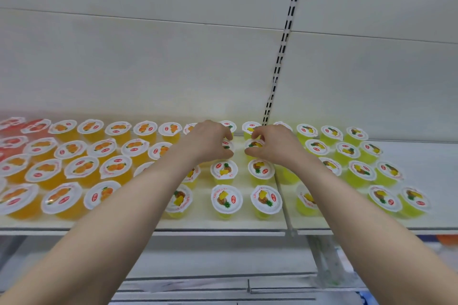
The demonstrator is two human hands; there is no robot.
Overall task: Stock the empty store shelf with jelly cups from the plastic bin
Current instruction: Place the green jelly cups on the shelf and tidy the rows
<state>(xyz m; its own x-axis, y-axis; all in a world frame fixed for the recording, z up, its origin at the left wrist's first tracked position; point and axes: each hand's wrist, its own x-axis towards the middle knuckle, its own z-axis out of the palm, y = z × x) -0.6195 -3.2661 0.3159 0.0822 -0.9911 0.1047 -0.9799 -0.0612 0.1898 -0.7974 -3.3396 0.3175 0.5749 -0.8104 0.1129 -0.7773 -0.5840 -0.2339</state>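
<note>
Both my arms reach over the white shelf [223,224] to its second row from the back. My left hand [210,140] grips a yellow pineapple jelly cup [227,145] from above, fingers curled round its lid. My right hand [271,143] grips another pineapple jelly cup [254,144] just to the right of it. Both cups stand on the shelf among rows of pineapple cups [226,198]. Orange jelly cups [81,168] fill the left part, and red cups [12,122] sit at the far left. The plastic bin is out of view.
More yellow-green pineapple cups [360,171] stand on the adjoining shelf board to the right, with bare shelf beyond them. A slotted upright [281,57] runs up the white back panel. Lower shelf edges [223,290] show below.
</note>
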